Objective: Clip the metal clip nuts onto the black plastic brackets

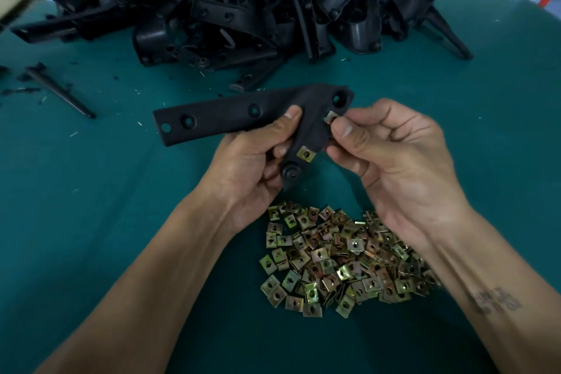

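— Nearest, what lies on the surface [91,222]?

— Two bare forearms reach in from the near edge, and between them sits a heap of loose nuts [337,258], brass-coloured squares each with a hole. The right forearm lies over the heap's right side.

— And the hands?

— Both are raised just beyond the heap. The left hand [252,161] holds a bracket [243,115]: thumb on its upper face, fingers curled round underneath near the bend. The long arm of the bracket runs out to the left, clear of the surface, and shows three holes. The short arm points down toward the heap.

— Any nut on it?

— One fitted nut [306,155] sits clipped on the short arm, just above a round boss at its tip.

— The right hand?

— The right hand [391,158] pinches a second nut [331,116] between thumb and fingertip, a narrow grip, and that nut touches the bracket's right edge just below the corner hole. Whether it is fully seated I cannot tell.

— Farther off?

— A big pile of brackets [258,6] lies at the far side against a white wall. A thin black piece [59,91] lies alone at far left, with black crumbs scattered around it.
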The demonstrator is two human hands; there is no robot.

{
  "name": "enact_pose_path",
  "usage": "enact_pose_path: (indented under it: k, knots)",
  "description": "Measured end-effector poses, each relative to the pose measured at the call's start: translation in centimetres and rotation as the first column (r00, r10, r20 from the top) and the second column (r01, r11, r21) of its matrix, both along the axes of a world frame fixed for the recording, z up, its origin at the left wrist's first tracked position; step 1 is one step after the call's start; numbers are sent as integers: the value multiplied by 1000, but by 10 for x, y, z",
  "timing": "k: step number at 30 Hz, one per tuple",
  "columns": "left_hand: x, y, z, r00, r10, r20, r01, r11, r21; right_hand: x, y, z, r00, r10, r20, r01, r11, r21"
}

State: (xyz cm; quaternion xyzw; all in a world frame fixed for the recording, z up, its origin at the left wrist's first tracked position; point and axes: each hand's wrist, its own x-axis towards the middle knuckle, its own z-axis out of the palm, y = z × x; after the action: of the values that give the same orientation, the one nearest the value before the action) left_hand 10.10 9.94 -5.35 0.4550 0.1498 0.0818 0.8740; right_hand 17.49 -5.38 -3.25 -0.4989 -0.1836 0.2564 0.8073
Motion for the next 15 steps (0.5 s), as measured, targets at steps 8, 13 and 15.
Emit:
enact_pose_path:
  k: [8, 13, 15]
  knots:
    - [-4, 8, 3, 960, -277, 48, 281, 937, -208, 20, -18, 7, 871, 77, 486, 15, 983, -183]
    - [-4, 11, 3, 950, -311, 14, 301, 907, -293, 16, -20, 5, 452, 194, 871, 180, 936, -301]
    - [-6, 16, 1, 928, -372, 10, 353, 870, -346, 11, -15, 1, 339, 178, 924, 231, 936, -265]
